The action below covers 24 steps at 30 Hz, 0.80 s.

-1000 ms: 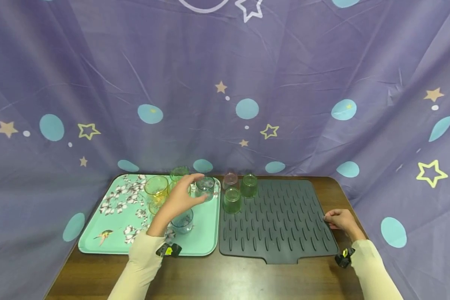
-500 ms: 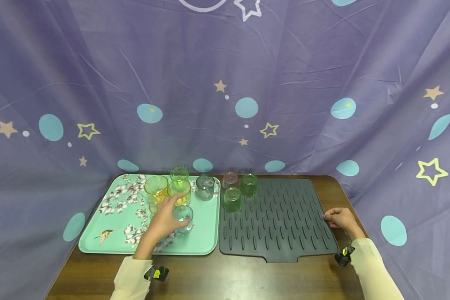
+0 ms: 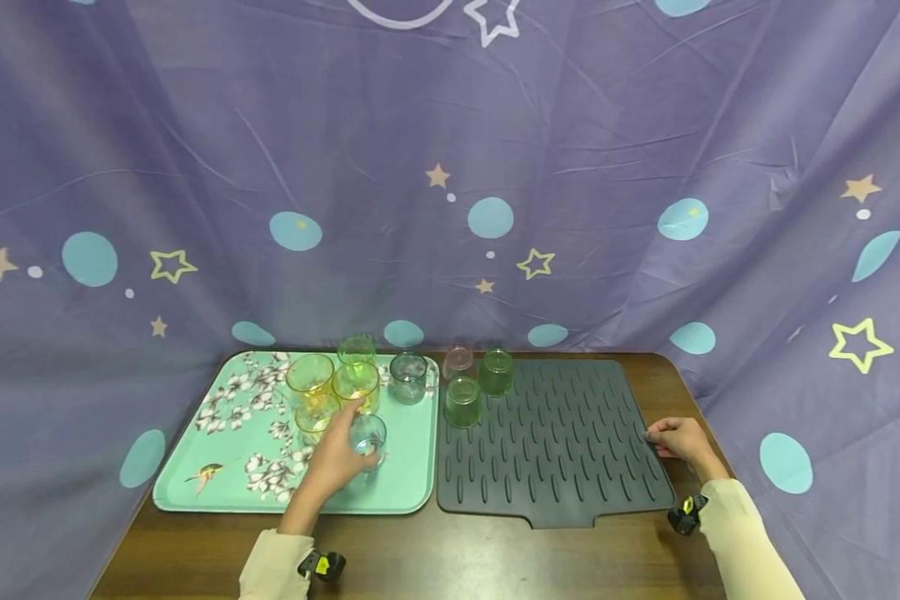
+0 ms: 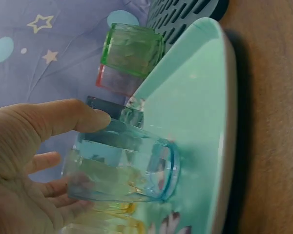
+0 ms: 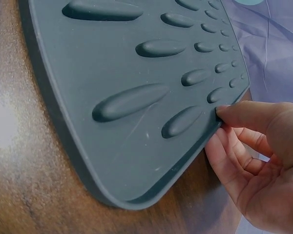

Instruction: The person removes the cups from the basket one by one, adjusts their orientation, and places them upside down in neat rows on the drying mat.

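On the floral mint tray (image 3: pixel 408 479), my left hand (image 3: pixel 333 460) holds a light blue drinking glass (image 3: pixel 369 432) between thumb and fingers. In the left wrist view the thumb lies along one side of the glass (image 4: pixel 129 161), the fingers on the other, and its base is at the tray. Several yellow glasses (image 3: pixel 311 377), a green glass (image 3: pixel 356 350) and a dark grey glass (image 3: pixel 408 379) stand behind it. At the right, my right hand (image 3: pixel 684 442) pinches the side edge of the dark drying mat (image 3: pixel 555 433), thumb on top and fingers below.
Two green glasses (image 3: pixel 462 402) and a pink glass (image 3: pixel 459 364) stand upside down at the mat's back left corner. Tray and mat lie side by side on a wooden table (image 3: pixel 480 558). A purple patterned curtain (image 3: pixel 390 125) hangs behind.
My left hand has come back from beside the dark grey glass, toward the front of the tray, and closed around the light blue glass. The right hand stays at the mat's edge.
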Each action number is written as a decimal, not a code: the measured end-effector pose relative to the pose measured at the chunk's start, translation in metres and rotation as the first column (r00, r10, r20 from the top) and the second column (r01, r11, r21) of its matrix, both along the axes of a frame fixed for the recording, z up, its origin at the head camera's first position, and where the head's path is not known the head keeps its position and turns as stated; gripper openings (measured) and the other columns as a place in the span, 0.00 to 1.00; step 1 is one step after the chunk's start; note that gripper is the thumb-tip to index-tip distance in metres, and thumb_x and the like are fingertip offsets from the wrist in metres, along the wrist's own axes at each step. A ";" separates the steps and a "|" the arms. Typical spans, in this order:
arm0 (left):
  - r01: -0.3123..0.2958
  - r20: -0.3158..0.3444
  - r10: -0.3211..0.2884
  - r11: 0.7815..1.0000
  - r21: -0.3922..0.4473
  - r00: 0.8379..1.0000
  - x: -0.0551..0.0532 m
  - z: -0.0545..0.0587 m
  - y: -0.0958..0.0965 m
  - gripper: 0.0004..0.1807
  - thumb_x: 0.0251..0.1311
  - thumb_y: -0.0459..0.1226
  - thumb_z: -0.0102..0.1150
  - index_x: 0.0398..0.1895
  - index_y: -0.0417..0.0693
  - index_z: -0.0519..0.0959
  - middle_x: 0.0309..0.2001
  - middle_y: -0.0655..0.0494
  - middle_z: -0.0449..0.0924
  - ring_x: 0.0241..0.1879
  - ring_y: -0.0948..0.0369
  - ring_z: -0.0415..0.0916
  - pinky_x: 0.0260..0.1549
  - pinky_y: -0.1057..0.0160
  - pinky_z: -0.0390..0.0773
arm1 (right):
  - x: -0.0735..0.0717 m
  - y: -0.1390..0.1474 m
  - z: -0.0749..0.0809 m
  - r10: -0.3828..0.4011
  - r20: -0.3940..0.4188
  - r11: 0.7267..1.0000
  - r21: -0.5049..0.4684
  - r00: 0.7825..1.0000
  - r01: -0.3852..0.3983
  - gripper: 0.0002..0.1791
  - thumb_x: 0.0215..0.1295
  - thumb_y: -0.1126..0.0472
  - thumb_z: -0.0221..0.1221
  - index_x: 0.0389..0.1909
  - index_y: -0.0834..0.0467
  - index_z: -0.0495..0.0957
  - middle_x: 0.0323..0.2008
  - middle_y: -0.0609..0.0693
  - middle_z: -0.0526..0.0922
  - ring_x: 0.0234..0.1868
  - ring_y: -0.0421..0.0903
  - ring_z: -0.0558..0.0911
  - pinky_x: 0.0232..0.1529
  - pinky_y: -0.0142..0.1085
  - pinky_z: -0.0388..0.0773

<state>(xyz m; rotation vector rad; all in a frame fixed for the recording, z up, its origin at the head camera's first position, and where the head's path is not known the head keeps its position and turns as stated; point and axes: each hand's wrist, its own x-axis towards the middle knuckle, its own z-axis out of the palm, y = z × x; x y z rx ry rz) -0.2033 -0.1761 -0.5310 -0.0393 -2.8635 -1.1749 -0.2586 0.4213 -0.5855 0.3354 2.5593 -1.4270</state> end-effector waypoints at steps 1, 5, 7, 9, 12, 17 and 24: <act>0.000 0.001 0.000 1.000 0.013 1.000 0.000 -0.002 0.000 0.54 0.44 0.31 0.76 0.78 0.46 0.60 0.68 0.33 0.68 0.66 0.36 0.69 0.61 0.34 0.72 | 0.000 0.000 0.000 -0.004 0.000 1.000 -0.002 1.000 0.004 0.07 0.67 0.69 0.62 0.35 0.72 0.82 0.26 0.45 0.81 0.28 0.39 0.80 0.30 0.29 0.84; -0.012 0.004 0.012 0.994 0.110 1.000 0.003 -0.013 -0.001 0.57 0.43 0.28 0.76 0.79 0.47 0.57 0.68 0.34 0.70 0.67 0.37 0.69 0.63 0.35 0.71 | -0.001 0.000 0.000 0.000 -0.003 1.000 -0.005 1.000 0.000 0.07 0.67 0.69 0.62 0.35 0.72 0.82 0.26 0.44 0.81 0.28 0.38 0.80 0.30 0.29 0.84; -0.027 0.007 0.027 0.984 0.177 1.000 0.004 -0.020 -0.001 0.57 0.44 0.28 0.77 0.79 0.49 0.56 0.68 0.35 0.71 0.67 0.38 0.68 0.64 0.35 0.70 | 0.000 0.000 0.001 0.002 -0.004 1.000 -0.002 1.000 -0.002 0.07 0.67 0.69 0.62 0.35 0.72 0.81 0.26 0.44 0.81 0.28 0.39 0.80 0.30 0.30 0.84; -0.047 0.009 0.046 0.969 0.242 0.999 0.005 -0.027 0.000 0.58 0.44 0.27 0.77 0.79 0.50 0.55 0.68 0.36 0.72 0.68 0.38 0.68 0.65 0.36 0.69 | 0.000 -0.001 0.002 0.000 -0.004 1.000 0.001 1.000 0.000 0.07 0.67 0.69 0.62 0.35 0.73 0.81 0.26 0.45 0.81 0.28 0.39 0.80 0.30 0.30 0.84; -0.088 0.021 0.086 0.950 0.299 0.996 0.005 -0.037 0.000 0.58 0.41 0.25 0.77 0.77 0.49 0.55 0.67 0.37 0.73 0.66 0.39 0.70 0.66 0.39 0.69 | 0.000 -0.001 0.003 -0.006 -0.002 1.000 0.007 1.000 0.006 0.08 0.67 0.69 0.62 0.35 0.73 0.81 0.26 0.44 0.81 0.28 0.39 0.80 0.30 0.29 0.84; -0.148 0.049 0.140 0.934 0.324 0.989 0.006 -0.048 0.002 0.54 0.36 0.24 0.78 0.70 0.45 0.58 0.64 0.37 0.76 0.59 0.39 0.76 0.60 0.43 0.71 | 0.000 -0.001 0.003 -0.008 -0.001 1.000 0.003 1.000 0.008 0.07 0.67 0.69 0.62 0.35 0.73 0.81 0.25 0.44 0.81 0.27 0.38 0.80 0.30 0.29 0.84; -0.172 0.064 0.161 0.938 0.301 0.985 0.007 -0.054 0.006 0.49 0.39 0.29 0.80 0.65 0.38 0.60 0.61 0.30 0.76 0.60 0.36 0.74 0.61 0.40 0.71 | 0.001 -0.001 0.002 -0.004 -0.002 1.000 -0.001 1.000 0.004 0.08 0.67 0.69 0.62 0.36 0.73 0.81 0.25 0.44 0.81 0.28 0.39 0.80 0.30 0.30 0.84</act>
